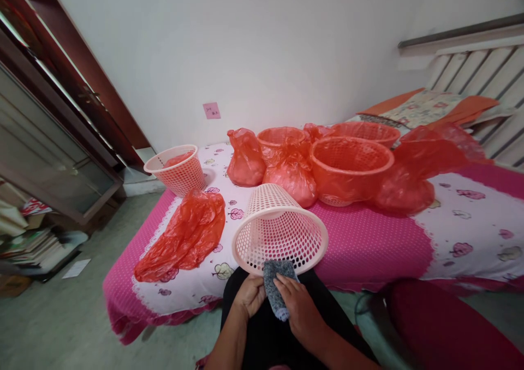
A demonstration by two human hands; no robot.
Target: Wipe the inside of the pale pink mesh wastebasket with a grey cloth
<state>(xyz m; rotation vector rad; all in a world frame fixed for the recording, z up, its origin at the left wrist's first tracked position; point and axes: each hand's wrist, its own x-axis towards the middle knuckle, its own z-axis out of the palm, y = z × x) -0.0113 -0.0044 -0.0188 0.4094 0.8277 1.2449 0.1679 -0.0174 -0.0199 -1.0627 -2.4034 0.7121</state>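
A pale pink perforated plastic basket (268, 198) lies tipped on its side at the bed's near edge, its mouth facing me. My left hand (250, 295) has its fingers closed on the lower left of the rim. A grey fuzzy cloth (276, 274) is draped over the bottom of that rim. My right hand (298, 307) grips the cloth against the rim from the right. To the left, a crumpled red plastic bag (186, 236) lies flat on the bedspread.
Another pink basket (182, 179) with red plastic inside stands at the bed's left end. Several baskets wrapped in red bags, such as a large one (350, 181), stand behind and right. A dark red chair (442, 326) is at lower right, a glass-fronted cabinet (61, 157) at left.
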